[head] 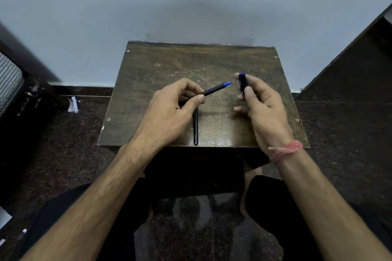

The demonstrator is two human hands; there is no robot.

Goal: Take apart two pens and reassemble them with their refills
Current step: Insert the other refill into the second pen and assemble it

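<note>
My left hand [169, 110] grips a dark pen [214, 89] by its barrel, its blue tip pointing up and to the right with no cap on it. A short way to the right of that tip, my right hand [261, 101] holds a dark blue pen cap [242, 81] upright between thumb and fingers. A second dark pen [195, 127] lies on the small brown table [161, 74], running from under my left hand to the table's near edge.
The table stands against a pale wall on a dark speckled floor. A dark cabinet side rises at the right, dark furniture with a striped cloth stands at the left, and a scrap of white paper [73, 104] lies on the floor. My knees are below the table.
</note>
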